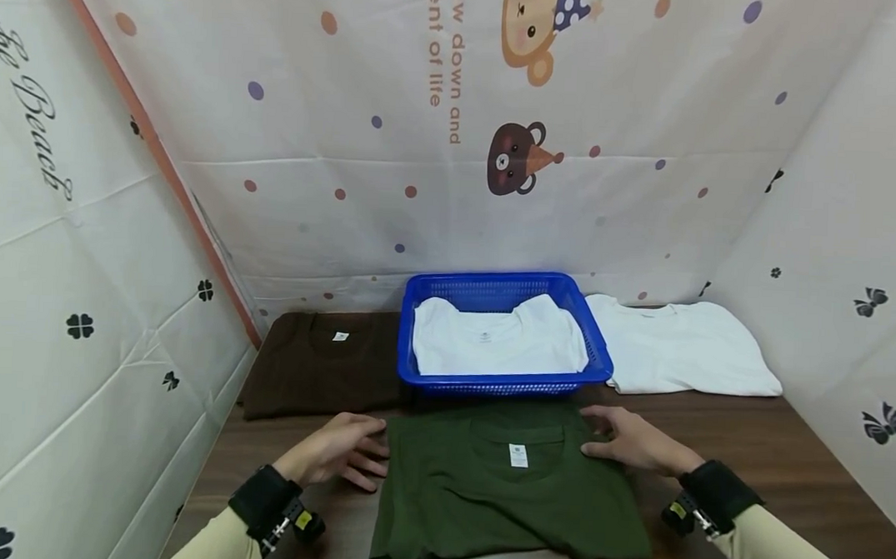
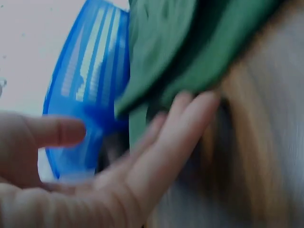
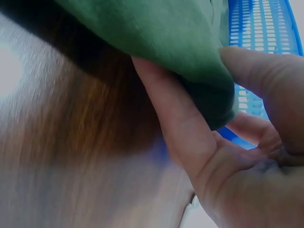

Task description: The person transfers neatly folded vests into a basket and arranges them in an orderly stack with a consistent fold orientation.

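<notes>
A folded dark green T-shirt (image 1: 514, 491) with a white neck label lies on the table in front of the blue basket. At its right edge my right hand (image 1: 632, 439) grips the cloth; in the right wrist view the thumb (image 3: 259, 71) lies against the fabric and a finger (image 3: 178, 114) reaches under it. My left hand (image 1: 339, 451) is beside the shirt's left edge, fingers extended and thumb apart. The left wrist view is blurred, with the fingertips close to the green cloth (image 2: 204, 57); whether they touch it I cannot tell.
Behind the green shirt stands a blue plastic basket (image 1: 503, 384) holding a folded white T-shirt (image 1: 498, 344). A dark brown folded T-shirt (image 1: 316, 378) lies left of it, another white one (image 1: 678, 348) right. Printed cloth walls (image 1: 335, 124) enclose the wooden table (image 1: 756, 435).
</notes>
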Motion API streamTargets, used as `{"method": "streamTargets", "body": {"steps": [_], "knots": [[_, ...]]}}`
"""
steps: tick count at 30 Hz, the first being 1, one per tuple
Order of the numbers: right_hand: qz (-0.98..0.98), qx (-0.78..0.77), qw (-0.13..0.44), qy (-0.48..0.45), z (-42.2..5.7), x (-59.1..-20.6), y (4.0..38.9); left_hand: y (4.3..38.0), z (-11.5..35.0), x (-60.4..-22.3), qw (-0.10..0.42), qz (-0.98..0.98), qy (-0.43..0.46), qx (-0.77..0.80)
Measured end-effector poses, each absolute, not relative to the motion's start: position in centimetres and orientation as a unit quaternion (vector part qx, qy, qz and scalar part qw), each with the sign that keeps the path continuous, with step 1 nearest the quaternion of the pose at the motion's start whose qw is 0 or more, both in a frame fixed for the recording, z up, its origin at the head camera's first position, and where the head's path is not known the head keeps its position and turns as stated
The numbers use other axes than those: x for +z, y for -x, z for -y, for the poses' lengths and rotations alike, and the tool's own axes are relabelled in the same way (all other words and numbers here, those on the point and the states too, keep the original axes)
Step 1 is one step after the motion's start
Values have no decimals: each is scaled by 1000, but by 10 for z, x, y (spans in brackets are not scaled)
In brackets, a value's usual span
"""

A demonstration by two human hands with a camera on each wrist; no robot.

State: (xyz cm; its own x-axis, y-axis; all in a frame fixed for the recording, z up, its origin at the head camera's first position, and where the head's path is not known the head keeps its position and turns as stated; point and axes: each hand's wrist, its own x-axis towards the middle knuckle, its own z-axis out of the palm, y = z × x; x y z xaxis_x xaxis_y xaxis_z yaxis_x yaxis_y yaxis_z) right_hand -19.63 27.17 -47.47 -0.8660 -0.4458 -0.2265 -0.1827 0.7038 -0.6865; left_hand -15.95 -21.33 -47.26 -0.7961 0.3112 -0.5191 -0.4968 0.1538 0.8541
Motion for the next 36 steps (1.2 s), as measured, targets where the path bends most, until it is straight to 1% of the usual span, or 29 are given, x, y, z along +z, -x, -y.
{"method": "streamTargets", "body": {"steps": [3, 6, 10, 14, 18, 26, 31, 36], "knots": [[-904, -344, 186, 171, -269, -477, 197, 155, 198, -475, 278, -693, 101, 658], [-901, -357, 184, 164, -268, -480, 197, 154, 188, -479, 265, -678, 118, 676], [-892, -381, 178, 163, -270, -485, 195, 155, 179, -482, 278, -659, 104, 691], [-877, -412, 184, 165, -274, -487, 193, 157, 173, -482, 291, -686, 71, 663], [-848, -459, 217, 150, -281, -487, 191, 157, 165, -482, 299, -709, 23, 638], [-795, -526, 270, 134, -287, -489, 187, 154, 154, -483, 303, -658, -30, 689], [-769, -552, 300, 119, -283, -489, 184, 153, 155, -489, 296, -645, -26, 704], [-692, -625, 347, 104, -277, -492, 179, 152, 157, -498, 304, -637, -17, 709]]}}
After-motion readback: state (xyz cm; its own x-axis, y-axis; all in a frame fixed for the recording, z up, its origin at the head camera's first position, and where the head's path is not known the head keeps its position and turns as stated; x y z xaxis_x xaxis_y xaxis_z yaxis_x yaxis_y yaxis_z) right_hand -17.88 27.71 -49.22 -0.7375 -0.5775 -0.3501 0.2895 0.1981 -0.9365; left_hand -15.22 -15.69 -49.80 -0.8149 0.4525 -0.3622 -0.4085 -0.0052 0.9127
